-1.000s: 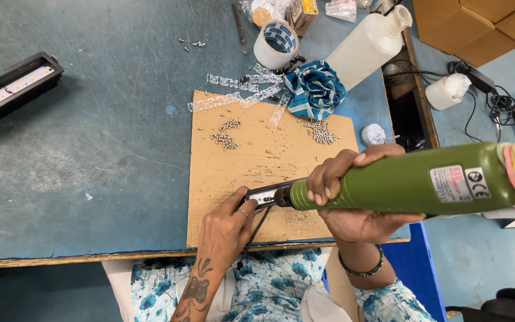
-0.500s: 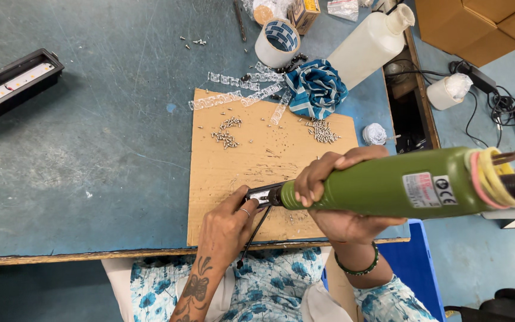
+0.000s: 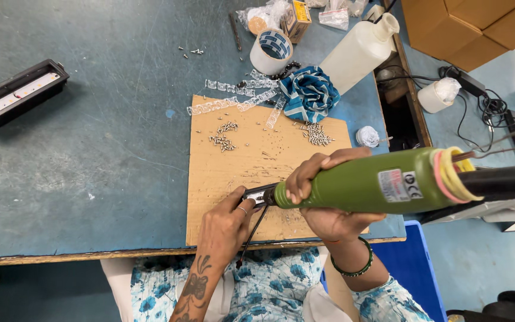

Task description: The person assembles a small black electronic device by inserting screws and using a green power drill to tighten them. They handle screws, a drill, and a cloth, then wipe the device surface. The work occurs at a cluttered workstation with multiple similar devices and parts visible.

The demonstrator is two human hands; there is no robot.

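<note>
Head view, looking down at my workbench. My right hand is wrapped tight around the front of a green electric screwdriver, which lies almost level across the lower right of the frame, its tip pointing left. My left hand, at lower centre, is closed in a pinch on a small dark part that sits just at the tool's tip; a thin black wire runs down from that part toward the lower edge. Both hands work over the near end of a cardboard sheet laid on the blue-green table. Two small heaps of screws lie on the cardboard's upper part, with strips of clear plastic along its top edge. Just above the cardboard are a striped blue cloth, a roll of tape and a white plastic bottle lying tilted. A long black light fixture rests at the upper left, well apart from my hands. A blue bin stands below the table edge at lower right.
</note>
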